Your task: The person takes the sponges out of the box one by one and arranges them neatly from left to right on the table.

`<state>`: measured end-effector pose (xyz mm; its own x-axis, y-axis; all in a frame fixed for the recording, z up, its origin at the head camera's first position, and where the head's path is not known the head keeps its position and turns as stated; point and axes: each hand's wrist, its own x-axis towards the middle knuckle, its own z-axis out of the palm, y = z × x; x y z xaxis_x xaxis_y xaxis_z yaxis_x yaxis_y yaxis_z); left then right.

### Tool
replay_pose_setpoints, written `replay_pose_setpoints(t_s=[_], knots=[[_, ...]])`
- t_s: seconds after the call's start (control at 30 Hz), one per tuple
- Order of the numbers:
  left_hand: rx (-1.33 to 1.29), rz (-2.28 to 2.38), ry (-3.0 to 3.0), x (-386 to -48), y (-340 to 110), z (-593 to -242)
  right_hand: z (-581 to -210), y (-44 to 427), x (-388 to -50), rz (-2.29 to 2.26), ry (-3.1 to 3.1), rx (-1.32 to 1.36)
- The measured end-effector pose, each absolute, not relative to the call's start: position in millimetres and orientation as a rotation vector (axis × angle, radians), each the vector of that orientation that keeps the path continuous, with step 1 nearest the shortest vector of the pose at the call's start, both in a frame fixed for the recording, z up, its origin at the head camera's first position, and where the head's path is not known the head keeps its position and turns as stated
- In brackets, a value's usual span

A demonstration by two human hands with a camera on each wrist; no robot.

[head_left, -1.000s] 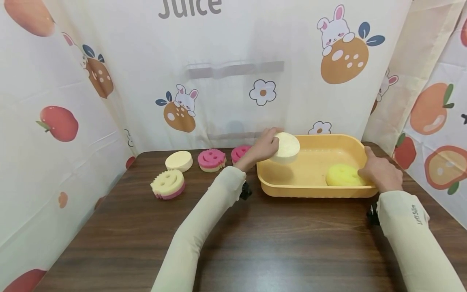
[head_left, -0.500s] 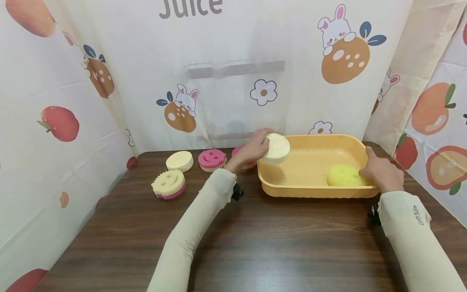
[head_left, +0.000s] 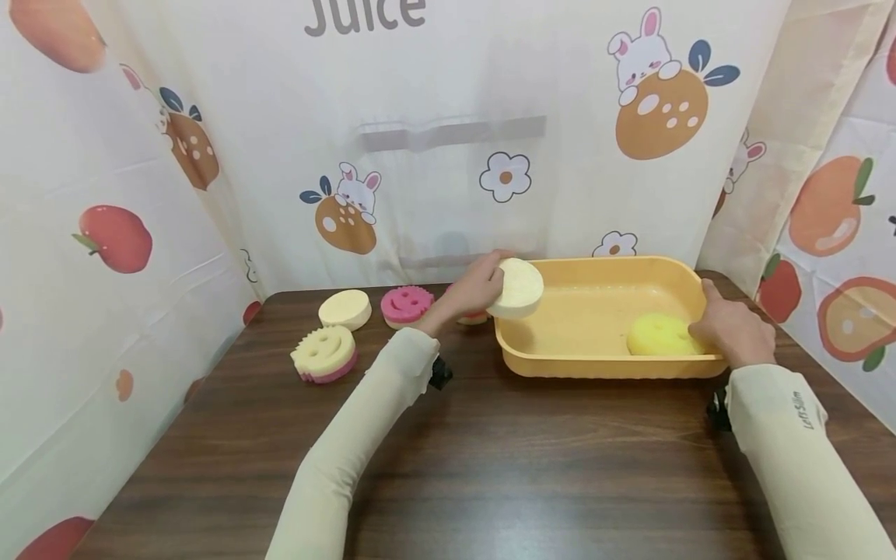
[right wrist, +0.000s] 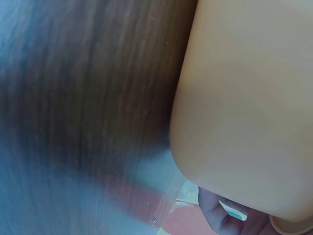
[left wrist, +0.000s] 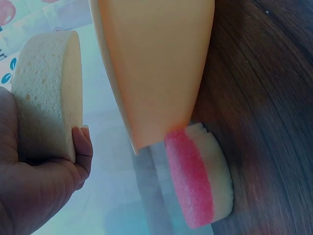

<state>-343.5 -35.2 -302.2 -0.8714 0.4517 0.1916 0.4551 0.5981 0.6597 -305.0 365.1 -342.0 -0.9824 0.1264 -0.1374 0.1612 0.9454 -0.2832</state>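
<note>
My left hand (head_left: 479,286) pinches a round cream sponge (head_left: 519,289) above the left end of a yellow-orange plastic tub (head_left: 595,367). In the left wrist view the thumb and fingertips press the thick cream sponge (left wrist: 46,93) from both faces. My right hand (head_left: 736,327) grips the tub's right end, and fingers (right wrist: 210,208) show behind the tub wall (right wrist: 244,107) in the right wrist view. A yellow sponge (head_left: 661,336) lies inside the tub at the right. Beside the tub's left end, a pink-and-cream sponge (left wrist: 195,176) is partly hidden by my left hand in the head view.
On the dark wooden table (head_left: 532,467), a pink smiley sponge (head_left: 406,303), a plain cream sponge (head_left: 345,309) and a cream-topped smiley sponge (head_left: 324,352) lie at the back left. A printed curtain (head_left: 434,210) encloses the back and both sides.
My left hand has moved left with the cream sponge, from over the tub's interior to its left rim. The right hand and the tub stay in place.
</note>
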Motion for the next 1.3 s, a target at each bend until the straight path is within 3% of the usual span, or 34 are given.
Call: replay_pose_setpoints(t_s=[1.3], knots=[[-0.635,-1.279,-2.756,-326,-101,-317,-342,365,-305,-0.46,2.979,0.232]])
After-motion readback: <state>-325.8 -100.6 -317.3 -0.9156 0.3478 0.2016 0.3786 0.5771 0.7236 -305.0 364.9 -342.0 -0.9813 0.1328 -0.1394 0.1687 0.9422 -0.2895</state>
